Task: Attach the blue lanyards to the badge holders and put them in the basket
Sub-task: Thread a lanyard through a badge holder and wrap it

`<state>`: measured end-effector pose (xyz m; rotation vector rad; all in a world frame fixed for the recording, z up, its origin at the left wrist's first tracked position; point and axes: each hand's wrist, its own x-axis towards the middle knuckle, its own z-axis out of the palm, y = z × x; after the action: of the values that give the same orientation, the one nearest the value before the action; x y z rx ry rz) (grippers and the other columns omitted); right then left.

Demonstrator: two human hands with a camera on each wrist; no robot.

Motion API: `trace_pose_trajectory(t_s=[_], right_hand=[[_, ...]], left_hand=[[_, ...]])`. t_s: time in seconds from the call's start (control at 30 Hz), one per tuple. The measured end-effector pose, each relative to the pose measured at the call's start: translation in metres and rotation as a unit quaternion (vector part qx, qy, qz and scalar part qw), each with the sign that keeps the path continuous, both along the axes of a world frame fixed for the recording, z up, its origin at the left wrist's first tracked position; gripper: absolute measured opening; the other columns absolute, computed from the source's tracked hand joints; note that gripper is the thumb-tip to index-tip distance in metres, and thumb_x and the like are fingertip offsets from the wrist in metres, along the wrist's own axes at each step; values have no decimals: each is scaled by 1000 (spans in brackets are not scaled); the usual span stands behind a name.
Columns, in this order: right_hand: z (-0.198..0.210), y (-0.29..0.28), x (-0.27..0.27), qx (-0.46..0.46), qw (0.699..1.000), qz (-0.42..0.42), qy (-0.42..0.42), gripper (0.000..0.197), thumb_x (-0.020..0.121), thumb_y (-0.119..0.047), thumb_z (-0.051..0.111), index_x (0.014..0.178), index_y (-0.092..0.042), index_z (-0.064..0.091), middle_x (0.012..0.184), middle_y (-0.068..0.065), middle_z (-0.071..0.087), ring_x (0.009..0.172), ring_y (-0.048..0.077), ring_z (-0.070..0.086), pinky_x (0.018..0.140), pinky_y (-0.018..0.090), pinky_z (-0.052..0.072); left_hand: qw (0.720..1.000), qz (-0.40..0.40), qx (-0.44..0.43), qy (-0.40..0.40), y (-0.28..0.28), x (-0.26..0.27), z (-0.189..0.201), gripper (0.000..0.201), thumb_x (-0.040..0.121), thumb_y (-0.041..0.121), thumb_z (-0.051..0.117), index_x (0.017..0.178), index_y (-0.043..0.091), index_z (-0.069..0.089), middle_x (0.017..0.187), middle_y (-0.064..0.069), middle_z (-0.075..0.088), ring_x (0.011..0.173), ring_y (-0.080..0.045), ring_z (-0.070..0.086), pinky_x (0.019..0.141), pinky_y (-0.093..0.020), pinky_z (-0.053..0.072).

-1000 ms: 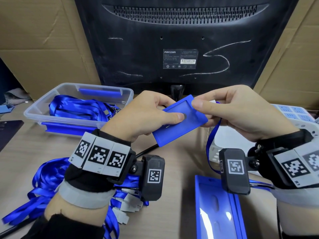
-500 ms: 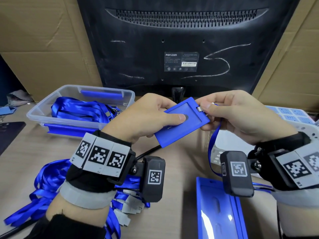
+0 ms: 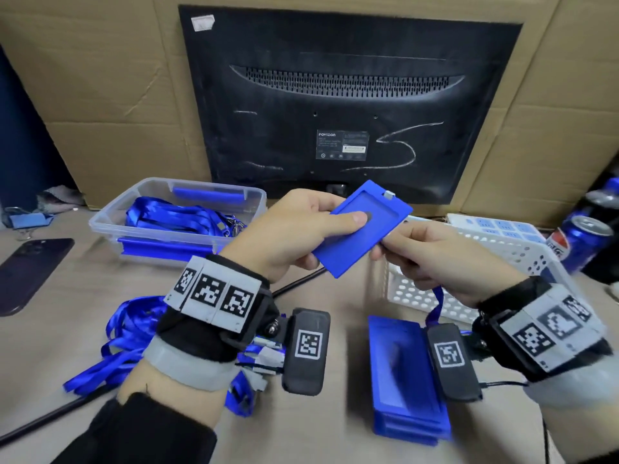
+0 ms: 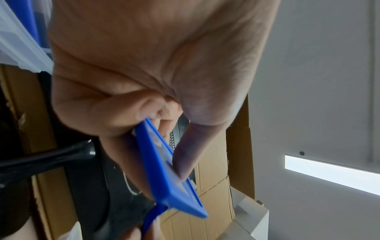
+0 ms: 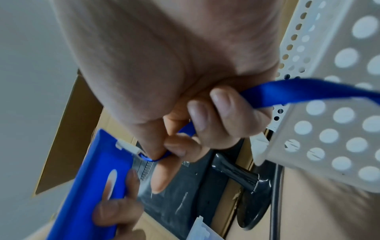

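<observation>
So the left hand (image 3: 294, 236) is pinching the blue badge holder (image 3: 363, 229) mid-frame, thumb flat on its face, long axis running from lower left up to upper right. Right hand (image 3: 435, 259), fingers curled round the lanyard (image 5: 308, 92), sits just right of its lower edge. White basket (image 3: 522, 252) is right behind that hand, so it's the nearer one.

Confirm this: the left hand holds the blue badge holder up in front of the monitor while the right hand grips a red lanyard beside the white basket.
Wrong colour only. The lanyard in the right hand is blue, as the right wrist view shows. The left hand does hold the blue badge holder before the monitor, beside the white basket.
</observation>
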<state>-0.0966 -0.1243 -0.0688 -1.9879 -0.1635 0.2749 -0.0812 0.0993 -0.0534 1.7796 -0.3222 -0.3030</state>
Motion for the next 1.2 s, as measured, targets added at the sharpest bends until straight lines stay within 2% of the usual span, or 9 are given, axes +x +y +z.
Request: trace_pose_trajectory(t_s=[0.17, 0.27, 0.53, 0.67, 0.8, 0.87, 0.97, 1.07, 1.2], right_hand=[[9, 15, -21, -155, 987, 22, -39, 34, 106, -33, 56, 83, -21, 79, 60, -11, 47, 47, 8, 33, 45, 19, 28], [18, 24, -33, -251, 962, 75, -79, 37, 105, -42, 56, 81, -28, 81, 58, -13, 51, 48, 3, 43, 50, 13, 34], [56, 33, -48, -282, 942, 43, -176, 45, 103, -48, 58, 70, -23, 76, 45, -9, 40, 42, 8, 35, 46, 17, 31], [58, 32, -42, -271, 942, 13, -196, 48, 103, -47, 60, 63, -22, 69, 51, -7, 35, 45, 9, 32, 47, 18, 31], [48, 23, -36, -206, 966, -16, -153, 43, 101, -31, 63, 75, 3, 57, 49, -13, 32, 48, 9, 24, 42, 15, 21], [44, 23, -39, -187, 975, 4, -122, 35, 102, -28, 63, 75, -7, 65, 50, -13, 40, 49, 11, 25, 43, 17, 22], [43, 24, -45, -222, 966, 62, -114, 36, 105, -43, 58, 83, -23, 80, 65, 3, 38, 51, 15, 28, 45, 18, 25], [50, 29, -52, -268, 948, 117, -122, 32, 104, -47, 60, 86, -33, 82, 66, 4, 36, 56, 17, 30, 49, 20, 27], [63, 38, -59, -293, 931, 167, -138, 30, 104, -44, 60, 86, -35, 82, 61, -2, 37, 52, 11, 31, 50, 20, 28]], left_hand=[[986, 106, 88, -91, -6, -10, -7, 10, 93, 23, 74, 101, 17, 76, 85, -11, 73, 64, -17, 53, 42, -18, 34], [961, 112, 193, -163, -2, -14, -8, 8, 86, 22, 76, 93, 24, 79, 82, 5, 73, 70, -14, 62, 54, -22, 43], [932, -101, 302, -171, 22, -36, 8, 22, 92, 19, 77, 108, 34, 81, 94, 8, 78, 82, -8, 69, 74, -25, 54], [937, -154, 265, -169, 27, -44, 20, 9, 97, 14, 70, 99, 21, 75, 85, 0, 70, 68, -7, 60, 60, -21, 52], [977, -116, 154, -90, 30, -48, 28, 15, 106, 16, 57, 113, 6, 67, 89, -4, 65, 66, -14, 60, 54, -29, 52], [990, -71, 105, -56, 29, -49, 31, 21, 108, 18, 56, 116, 3, 67, 96, -9, 68, 74, -19, 65, 51, -28, 54], [992, 36, 106, -55, 27, -44, 32, 23, 103, 17, 61, 108, -3, 69, 96, -14, 69, 81, -30, 72, 51, -33, 60], [980, 100, 153, -78, 29, -37, 28, 19, 96, 16, 63, 90, -1, 68, 82, -12, 63, 73, -40, 76, 66, -48, 66], [961, 91, 238, -105, 27, -38, 23, 6, 92, 16, 70, 92, 12, 75, 74, -6, 66, 61, -24, 68, 58, -38, 65]])
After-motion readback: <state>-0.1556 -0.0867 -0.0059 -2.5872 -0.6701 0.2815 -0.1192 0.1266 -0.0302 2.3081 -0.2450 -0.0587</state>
